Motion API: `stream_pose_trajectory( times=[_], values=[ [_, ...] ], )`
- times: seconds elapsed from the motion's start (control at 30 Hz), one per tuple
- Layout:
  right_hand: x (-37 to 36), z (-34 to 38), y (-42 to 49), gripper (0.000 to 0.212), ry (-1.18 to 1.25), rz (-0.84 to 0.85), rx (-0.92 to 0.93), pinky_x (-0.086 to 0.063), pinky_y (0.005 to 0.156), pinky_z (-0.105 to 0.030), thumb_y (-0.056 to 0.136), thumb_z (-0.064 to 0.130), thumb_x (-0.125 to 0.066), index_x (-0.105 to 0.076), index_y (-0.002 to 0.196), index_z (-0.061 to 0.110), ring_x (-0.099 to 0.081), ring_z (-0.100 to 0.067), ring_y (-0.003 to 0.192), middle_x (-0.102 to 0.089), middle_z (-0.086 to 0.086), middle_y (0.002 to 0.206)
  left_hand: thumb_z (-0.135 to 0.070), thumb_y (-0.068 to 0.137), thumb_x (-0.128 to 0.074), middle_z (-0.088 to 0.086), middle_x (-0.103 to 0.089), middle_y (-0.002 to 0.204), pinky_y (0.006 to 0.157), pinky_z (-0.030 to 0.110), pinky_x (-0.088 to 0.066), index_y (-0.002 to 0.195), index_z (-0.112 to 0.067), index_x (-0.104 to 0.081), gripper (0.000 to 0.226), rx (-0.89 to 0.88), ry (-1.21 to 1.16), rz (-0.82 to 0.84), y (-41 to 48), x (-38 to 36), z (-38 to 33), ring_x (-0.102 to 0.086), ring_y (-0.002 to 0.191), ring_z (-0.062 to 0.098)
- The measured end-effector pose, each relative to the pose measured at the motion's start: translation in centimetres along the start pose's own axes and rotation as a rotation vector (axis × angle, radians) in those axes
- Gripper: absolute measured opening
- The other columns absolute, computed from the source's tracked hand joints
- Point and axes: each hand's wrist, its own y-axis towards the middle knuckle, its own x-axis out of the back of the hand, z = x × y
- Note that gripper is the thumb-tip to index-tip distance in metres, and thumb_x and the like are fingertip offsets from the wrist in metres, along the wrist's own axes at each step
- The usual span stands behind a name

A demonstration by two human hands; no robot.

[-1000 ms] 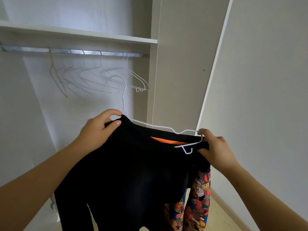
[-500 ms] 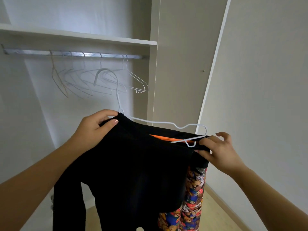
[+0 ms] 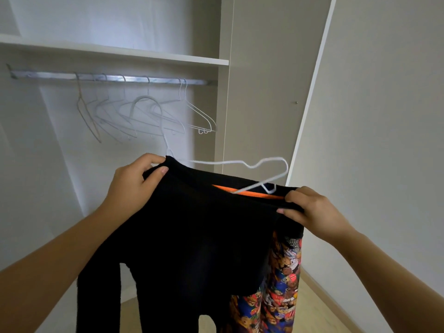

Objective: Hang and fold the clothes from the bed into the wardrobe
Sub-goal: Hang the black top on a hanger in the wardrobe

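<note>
Black top [image 3: 192, 236] held up at near centre, in front of the open wardrobe, one sleeve hanging at near left. Left hand [image 3: 134, 186] grips its left shoulder, thumb over the cloth. Right hand [image 3: 312, 210] pinches the right end of the neckline, beside an orange lining [image 3: 247, 194]. Patterned garment [image 3: 281, 284] hangs behind the top at right. White wire hanger [image 3: 264, 164] sits partly inside the neck, right end exposed, hook below the rail [image 3: 115, 78]. Farther back, empty hangers [image 3: 199, 116] hang on that rail, under a shelf [image 3: 120, 50].
</note>
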Motion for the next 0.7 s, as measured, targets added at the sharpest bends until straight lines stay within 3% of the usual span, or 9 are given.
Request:
stream_pose_trajectory(
  times=[0.1,0.23,0.33,0.43,0.5,0.6,0.63,0.7],
  values=[
    [-0.1,-0.4,-0.1,0.017,0.003,0.004,0.021,-0.034,0.070,-0.010,0.074,0.013,-0.074,-0.064,0.088,0.011,-0.048,-0.008,0.066,-0.048,0.007,0.078,-0.016,0.087,-0.062,-0.014,-0.064,0.088,0.079,0.030,-0.048,0.102,-0.015,-0.067,0.016,-0.097,0.059,0.086,-0.4,0.4,0.3,-0.064,0.087,0.017],
    [-0.5,-0.3,0.1,0.016,-0.028,0.017,-0.003,-0.033,0.057,-0.006,0.075,0.016,-0.074,-0.063,0.079,0.005,-0.047,-0.013,0.062,-0.048,0.004,0.074,-0.032,0.089,-0.054,-0.004,-0.071,0.089,0.071,0.027,-0.047,0.100,-0.013,-0.070,0.027,-0.239,0.279,0.117,-1.0,0.7,0.5,-0.067,0.084,0.020],
    [-0.7,0.6,0.8,0.017,-0.025,-0.012,0.028,-0.035,0.064,-0.010,0.075,0.015,-0.074,-0.062,0.078,0.003,-0.046,-0.013,0.065,-0.050,0.001,0.073,-0.044,0.085,-0.033,-0.003,-0.072,0.090,0.069,0.033,-0.052,0.100,-0.017,-0.071,0.049,-0.292,0.348,0.158,-1.4,0.6,0.1,-0.069,0.084,0.019],
    [-1.9,2.9,2.5,0.014,0.000,-0.019,0.078,-0.028,0.066,-0.012,0.074,0.012,-0.065,-0.057,0.078,0.001,-0.045,-0.016,0.070,-0.050,-0.006,0.075,-0.048,0.084,-0.039,-0.008,-0.072,0.093,0.074,0.031,-0.051,0.097,-0.028,-0.069,0.038,-0.261,0.280,0.215,-1.7,-1.2,-1.0,-0.067,0.089,0.016],
    [-3.0,4.4,3.5,0.013,0.101,0.004,0.035,-0.027,0.066,-0.014,0.076,0.006,-0.064,-0.052,0.080,0.004,-0.044,-0.019,0.074,-0.042,-0.002,0.083,-0.042,0.085,-0.051,-0.019,-0.068,0.093,0.075,0.026,-0.047,0.098,-0.041,-0.060,0.016,-0.207,0.146,0.283,-1.8,-2.8,-2.2,-0.063,0.089,0.007],
    [-3.4,4.9,4.0,0.030,0.279,-0.029,-0.146,-0.033,0.090,-0.020,0.076,0.003,-0.072,-0.047,0.090,0.012,-0.046,-0.030,0.103,-0.040,-0.004,0.110,-0.037,0.084,-0.057,-0.040,-0.059,0.093,0.078,0.016,-0.045,0.100,-0.051,-0.050,0.023,-0.186,0.002,0.310,-1.5,-3.4,-3.2,-0.058,0.090,-0.008],
    [-3.3,4.6,4.0,0.037,0.256,-0.055,-0.214,-0.030,0.100,-0.025,0.074,0.010,-0.076,-0.049,0.100,0.012,-0.040,-0.031,0.117,-0.038,-0.007,0.123,-0.038,0.081,-0.056,-0.043,-0.058,0.091,0.079,0.015,-0.046,0.098,-0.052,-0.051,0.022,-0.185,-0.041,0.306,-1.3,-3.2,-3.3,-0.058,0.090,-0.011],
    [-2.8,4.1,4.2,0.074,0.097,-0.026,-0.358,-0.028,0.106,-0.042,0.069,0.035,-0.078,-0.043,0.130,0.013,-0.029,-0.034,0.131,-0.028,-0.012,0.144,-0.039,0.079,-0.055,-0.041,-0.060,0.090,0.082,0.018,-0.048,0.098,-0.052,-0.053,0.023,-0.173,-0.111,0.300,-1.1,-2.8,-3.4,-0.059,0.089,-0.012]
  ],
)
